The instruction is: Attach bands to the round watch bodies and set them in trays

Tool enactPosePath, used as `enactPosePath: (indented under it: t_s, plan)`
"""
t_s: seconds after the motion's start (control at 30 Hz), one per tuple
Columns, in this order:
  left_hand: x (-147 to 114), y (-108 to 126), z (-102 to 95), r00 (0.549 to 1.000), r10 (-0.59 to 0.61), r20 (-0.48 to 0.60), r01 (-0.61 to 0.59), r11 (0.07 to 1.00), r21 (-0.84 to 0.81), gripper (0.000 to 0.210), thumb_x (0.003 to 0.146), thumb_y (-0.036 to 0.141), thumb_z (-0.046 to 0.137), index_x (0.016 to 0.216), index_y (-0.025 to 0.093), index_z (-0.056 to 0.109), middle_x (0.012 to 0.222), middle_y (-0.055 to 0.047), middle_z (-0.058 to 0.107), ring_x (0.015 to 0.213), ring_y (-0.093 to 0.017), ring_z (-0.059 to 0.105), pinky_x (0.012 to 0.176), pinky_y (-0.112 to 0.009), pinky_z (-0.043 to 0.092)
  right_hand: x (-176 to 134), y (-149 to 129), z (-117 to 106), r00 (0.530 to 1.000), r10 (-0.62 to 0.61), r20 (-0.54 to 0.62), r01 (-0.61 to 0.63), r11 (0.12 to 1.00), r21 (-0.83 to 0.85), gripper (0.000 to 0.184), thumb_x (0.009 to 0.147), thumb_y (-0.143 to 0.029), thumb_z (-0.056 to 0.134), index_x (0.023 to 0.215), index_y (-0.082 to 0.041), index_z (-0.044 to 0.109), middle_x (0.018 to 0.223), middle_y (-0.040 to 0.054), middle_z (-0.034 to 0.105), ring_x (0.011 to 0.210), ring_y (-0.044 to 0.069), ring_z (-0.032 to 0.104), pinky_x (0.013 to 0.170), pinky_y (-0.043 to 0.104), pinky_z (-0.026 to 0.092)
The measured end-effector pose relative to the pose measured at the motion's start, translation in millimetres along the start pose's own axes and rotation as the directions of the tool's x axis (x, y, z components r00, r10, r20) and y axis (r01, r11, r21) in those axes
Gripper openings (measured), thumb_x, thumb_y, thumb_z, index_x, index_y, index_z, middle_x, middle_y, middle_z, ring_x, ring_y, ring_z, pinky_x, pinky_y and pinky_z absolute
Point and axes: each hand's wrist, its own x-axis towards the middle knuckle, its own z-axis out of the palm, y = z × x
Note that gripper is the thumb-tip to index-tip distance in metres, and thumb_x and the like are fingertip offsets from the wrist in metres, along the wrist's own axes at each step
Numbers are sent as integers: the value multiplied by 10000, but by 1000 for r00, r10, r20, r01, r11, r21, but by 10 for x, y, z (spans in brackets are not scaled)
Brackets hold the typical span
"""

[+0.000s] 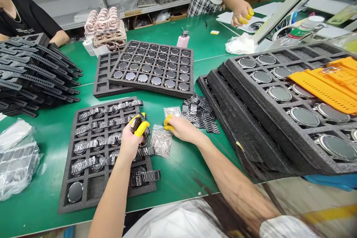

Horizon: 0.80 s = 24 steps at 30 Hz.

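My left hand [133, 135], with yellow finger cots, is closed around a dark round watch [136, 123] above the near foam tray [67, 178]. That tray holds several watches with black metal link bands, plus one bandless watch case [75, 192] in its near left corner. My right hand [182, 129], also in yellow cots, has its fingers curled together at two clear bags of small metal pins, a nearer bag [161, 142] and a farther bag [172, 112]. Whatever sits between those fingertips is too small to make out. Black link bands [199, 113] lie in a pile just beyond.
Behind stands a foam tray of bandless watch cases [150, 61]. Stacked trays [251, 119] with orange straps [331, 85] fill the right. Black straps [33, 74] and plastic bags [19, 160] lie left. A pink bottle [183, 39] stands farther back. Two other people are across the table.
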Motion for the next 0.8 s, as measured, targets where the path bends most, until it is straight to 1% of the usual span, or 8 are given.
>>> enactPosePath:
  t_s: [0.07,0.1,0.17,0.2,0.27,0.33,0.53,0.8]
  plan:
    - [-1,-50,-11,993,117,30,-120,982,145,504,784,434,852,1190,164,728,1008,-67,760,591,-76,571,536,-208,477,-20,24,18,988,-8,-154,34,985,168,75,1020,-192,621,958,-198,664,981,58,696,846,209,628,720,297,429]
    - [-6,-79,-13,977,205,52,-212,945,250,444,821,378,814,1207,177,724,1069,-77,756,735,-124,662,666,-246,558,-36,1,36,968,-1,-250,67,964,258,86,1023,-228,628,949,-201,662,939,52,704,814,206,632,712,300,448]
    - [-23,-138,-13,912,388,129,-400,783,476,392,868,273,741,1251,196,707,1169,-92,737,1020,-204,709,917,-334,592,-76,-113,90,907,24,-420,157,907,391,153,1038,-322,630,943,-206,666,858,40,711,730,192,630,669,300,474]
    - [-34,-164,-11,873,453,183,-470,676,567,399,877,232,713,1275,202,694,1205,-97,724,1096,-225,699,979,-361,581,-98,-192,122,877,28,-479,204,882,425,192,1041,-368,634,937,-209,670,825,35,712,689,183,624,644,297,479]
    - [-58,-199,-5,806,518,286,-553,488,675,440,879,178,673,1318,210,670,1247,-108,700,1128,-245,695,985,-376,584,-134,-351,183,830,16,-558,276,857,435,246,1030,-428,657,909,-215,677,781,29,716,624,166,603,602,293,479]
    - [-78,-210,-3,770,531,353,-589,381,712,492,874,146,644,1361,220,644,1262,-111,684,1086,-247,712,923,-361,603,-150,-465,222,796,26,-605,297,854,427,271,1013,-452,680,876,-218,677,746,22,710,577,151,574,561,286,465]
    - [-99,-173,-5,746,524,410,-605,277,746,578,856,115,627,1417,252,615,1208,-81,680,952,-211,730,813,-305,613,-117,-508,212,759,144,-635,254,832,493,254,970,-393,717,801,-216,652,653,-12,649,512,121,501,488,259,408]
    - [-103,-157,-27,744,510,432,-609,252,752,580,866,140,618,1435,250,614,1210,-70,689,929,-196,733,794,-287,613,-113,-512,180,795,175,-580,265,761,593,274,941,-381,746,756,-212,635,602,-31,604,496,113,496,462,235,390]
